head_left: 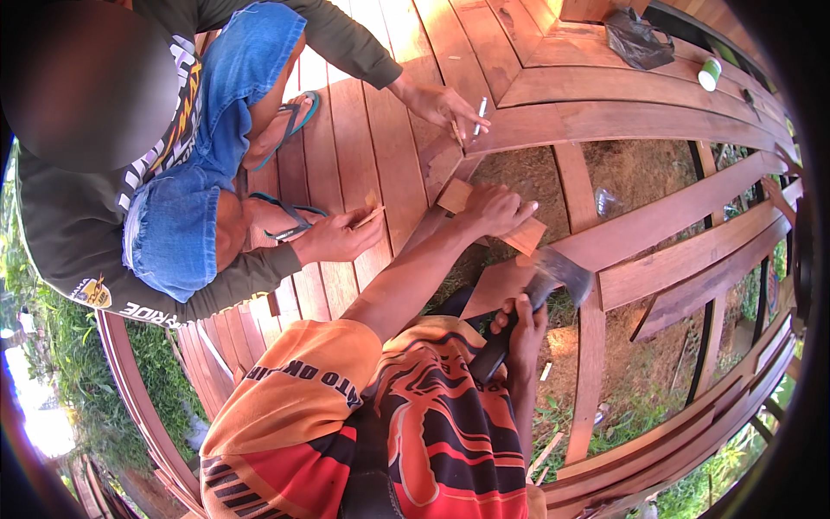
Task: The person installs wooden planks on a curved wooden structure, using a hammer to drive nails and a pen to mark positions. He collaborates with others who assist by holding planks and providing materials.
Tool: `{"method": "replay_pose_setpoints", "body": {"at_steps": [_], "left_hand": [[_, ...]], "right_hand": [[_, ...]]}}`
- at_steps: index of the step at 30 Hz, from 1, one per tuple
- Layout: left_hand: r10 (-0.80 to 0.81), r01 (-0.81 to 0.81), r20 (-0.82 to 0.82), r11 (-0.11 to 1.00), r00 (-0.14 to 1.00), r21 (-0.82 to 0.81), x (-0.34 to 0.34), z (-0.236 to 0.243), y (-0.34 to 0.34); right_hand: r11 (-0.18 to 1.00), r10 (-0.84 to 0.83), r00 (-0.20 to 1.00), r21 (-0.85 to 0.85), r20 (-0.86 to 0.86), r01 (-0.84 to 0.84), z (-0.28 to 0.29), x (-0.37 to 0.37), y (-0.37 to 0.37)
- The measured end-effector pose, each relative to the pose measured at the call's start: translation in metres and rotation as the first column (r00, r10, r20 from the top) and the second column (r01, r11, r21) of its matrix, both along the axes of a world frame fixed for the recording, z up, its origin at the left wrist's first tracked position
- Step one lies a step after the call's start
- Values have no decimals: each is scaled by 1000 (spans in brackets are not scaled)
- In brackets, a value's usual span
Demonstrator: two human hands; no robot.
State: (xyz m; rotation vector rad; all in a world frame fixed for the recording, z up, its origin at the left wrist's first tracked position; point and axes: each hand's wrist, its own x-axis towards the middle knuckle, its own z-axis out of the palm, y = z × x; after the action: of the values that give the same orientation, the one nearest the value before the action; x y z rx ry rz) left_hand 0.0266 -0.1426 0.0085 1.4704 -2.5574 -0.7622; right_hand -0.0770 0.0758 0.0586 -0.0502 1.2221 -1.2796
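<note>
My left hand is closed around a small flat wooden block, which sticks out past the fingers on both sides. My right hand grips the dark handle of a hatchet near its head. Its blade is blurred and lies just beyond the block, over a wooden board. Beneath both hands is the open deck frame. A co-worker crouches at the left; one of their hands has a thin white stick between the fingers, close to the board ends. Their other hand pinches a small sliver of wood.
Reddish deck boards lie at the left and far side. Joists and loose planks cross the gaps above soil and grass. A black plastic bag and a green-and-white cup stand on the far boards.
</note>
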Motion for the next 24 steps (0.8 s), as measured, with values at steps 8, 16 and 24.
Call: {"method": "replay_pose_setpoints", "body": {"at_steps": [8, 16, 24], "left_hand": [[-17, 15, 32, 998, 999, 55, -1, 0, -2], [-9, 9, -16, 1000, 1000, 7, 0, 3, -2], [-99, 98, 7, 993, 995, 70, -5, 14, 12]], "right_hand": [[955, -283, 880, -27, -381, 295, 23, -92, 3], [997, -43, 951, 50, -306, 61, -5, -35, 7], [975, -223, 960, -18, -171, 223, 10, -32, 26]]}}
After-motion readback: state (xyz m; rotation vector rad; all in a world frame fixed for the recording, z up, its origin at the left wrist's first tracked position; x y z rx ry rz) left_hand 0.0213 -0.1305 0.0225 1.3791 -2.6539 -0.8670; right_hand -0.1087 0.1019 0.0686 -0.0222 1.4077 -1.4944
